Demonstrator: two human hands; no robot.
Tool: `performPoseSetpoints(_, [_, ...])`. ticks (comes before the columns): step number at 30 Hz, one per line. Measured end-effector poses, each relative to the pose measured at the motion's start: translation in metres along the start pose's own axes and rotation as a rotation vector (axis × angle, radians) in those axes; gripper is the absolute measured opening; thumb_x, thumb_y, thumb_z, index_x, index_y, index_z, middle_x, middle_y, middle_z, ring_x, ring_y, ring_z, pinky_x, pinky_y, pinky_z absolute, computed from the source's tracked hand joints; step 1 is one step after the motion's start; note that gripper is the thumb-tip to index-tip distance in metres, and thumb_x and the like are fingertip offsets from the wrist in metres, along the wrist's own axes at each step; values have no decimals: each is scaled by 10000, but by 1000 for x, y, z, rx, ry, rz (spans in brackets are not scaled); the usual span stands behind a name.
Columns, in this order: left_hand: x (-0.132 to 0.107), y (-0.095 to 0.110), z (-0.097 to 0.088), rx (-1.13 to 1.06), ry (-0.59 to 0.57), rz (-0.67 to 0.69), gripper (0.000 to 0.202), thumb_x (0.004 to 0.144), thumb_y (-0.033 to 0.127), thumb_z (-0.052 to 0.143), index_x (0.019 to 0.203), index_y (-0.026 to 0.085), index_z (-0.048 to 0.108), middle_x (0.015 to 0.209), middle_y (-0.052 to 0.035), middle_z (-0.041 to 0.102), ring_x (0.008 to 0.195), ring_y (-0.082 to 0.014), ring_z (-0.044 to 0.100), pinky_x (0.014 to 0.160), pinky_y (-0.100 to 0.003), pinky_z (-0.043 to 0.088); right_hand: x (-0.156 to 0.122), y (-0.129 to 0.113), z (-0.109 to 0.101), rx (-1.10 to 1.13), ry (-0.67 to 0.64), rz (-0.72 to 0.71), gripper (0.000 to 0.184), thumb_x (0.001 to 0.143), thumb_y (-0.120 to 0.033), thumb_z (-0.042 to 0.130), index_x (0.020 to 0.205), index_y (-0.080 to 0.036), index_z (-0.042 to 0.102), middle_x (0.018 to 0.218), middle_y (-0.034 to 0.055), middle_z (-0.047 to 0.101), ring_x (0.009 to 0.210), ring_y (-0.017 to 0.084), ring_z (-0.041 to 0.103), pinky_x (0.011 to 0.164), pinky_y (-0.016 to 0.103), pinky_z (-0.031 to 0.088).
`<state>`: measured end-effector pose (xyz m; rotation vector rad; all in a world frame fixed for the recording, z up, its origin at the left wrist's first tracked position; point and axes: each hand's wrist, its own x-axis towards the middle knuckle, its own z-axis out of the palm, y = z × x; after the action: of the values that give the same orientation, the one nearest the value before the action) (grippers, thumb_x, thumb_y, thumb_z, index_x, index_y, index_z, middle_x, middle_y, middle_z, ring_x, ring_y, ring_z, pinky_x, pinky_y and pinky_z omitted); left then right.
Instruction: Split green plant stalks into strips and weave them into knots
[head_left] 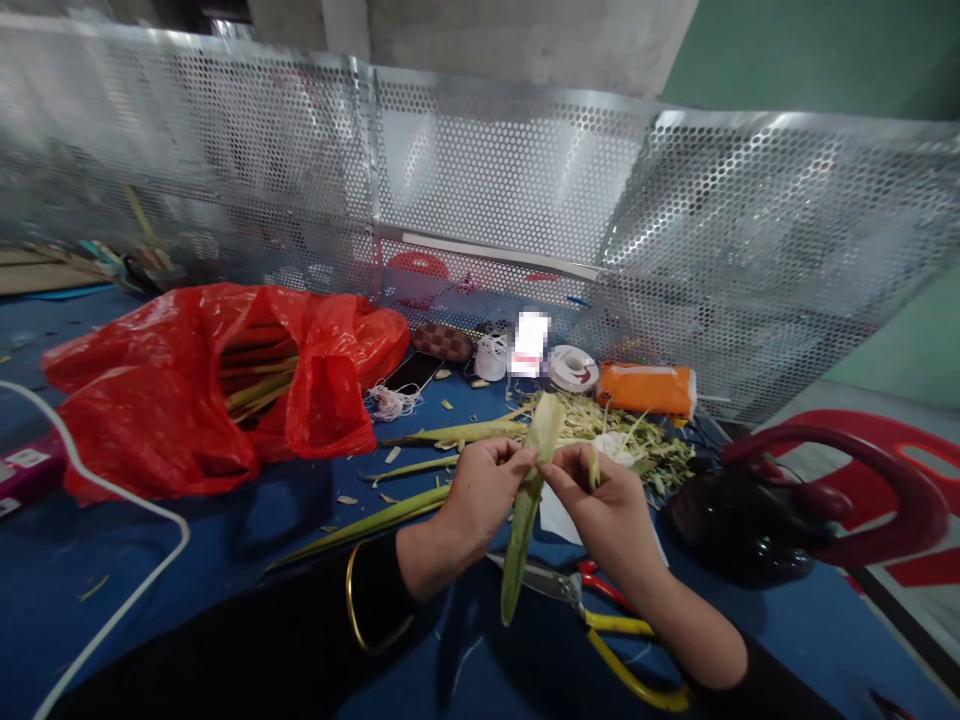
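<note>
A long green leaf strip, pale and folded wide at its upper end, hangs upright above the table. My left hand pinches it around the middle between thumb and fingers. From the other side my right hand grips the same strip, its fingertips almost meeting those of the left; a small pale strip also shows between its fingers. Below the hands lie shears with yellow handles and a red-handled tool, partly hidden by my right forearm. Long green leaves lie left of my left hand.
A red plastic bag holding stalks stands at left, near a white cable. Leaf shreds, an orange packet and a white spool lie behind; a dark kettle stands right. A perforated metal screen borders the back.
</note>
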<state>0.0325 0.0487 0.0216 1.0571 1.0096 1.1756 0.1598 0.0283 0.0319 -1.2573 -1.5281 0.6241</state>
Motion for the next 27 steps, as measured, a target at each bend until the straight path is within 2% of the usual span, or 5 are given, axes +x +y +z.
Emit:
performPoseSetpoints(6, [-1,4,-2,134,69,129,224,738,303,613,579,149,580,503,56,469,469,-75,387,473,-204,325,-2,4,1,-37,-51,54,206,754,-315,639,638,-192,522,495,-68,418,447,95,365,421,215,283])
performPoseSetpoints(10, [-2,4,-1,137,24,92,267,748,361,606,587,153,563,492,51,471,436,-78,397,428,-203,318,-5,7,0,-93,-25,-19,187,785,-262,600,636,-200,507,499,-69,422,449,96,377,440,217,300])
performPoseSetpoints(14, [0,1,-2,113,54,68,247,722,340,614,572,155,548,474,60,452,427,-72,373,426,-200,296,-6,5,-1,-176,5,-147,197,791,-237,598,620,-203,507,525,-57,436,484,106,394,468,226,317])
performPoseSetpoints(21, [2,2,-3,153,95,151,214,735,304,606,595,142,602,546,33,525,513,-89,432,497,-208,343,-6,5,1,-160,-66,-79,215,795,-275,628,634,-204,503,530,-65,412,487,105,383,458,226,314])
performPoseSetpoints(27, [1,0,-5,144,44,137,226,742,309,581,578,154,584,517,38,509,476,-86,428,471,-206,341,-8,6,1,-171,-53,-146,223,827,-242,589,624,-205,506,547,-50,456,505,111,405,483,231,338])
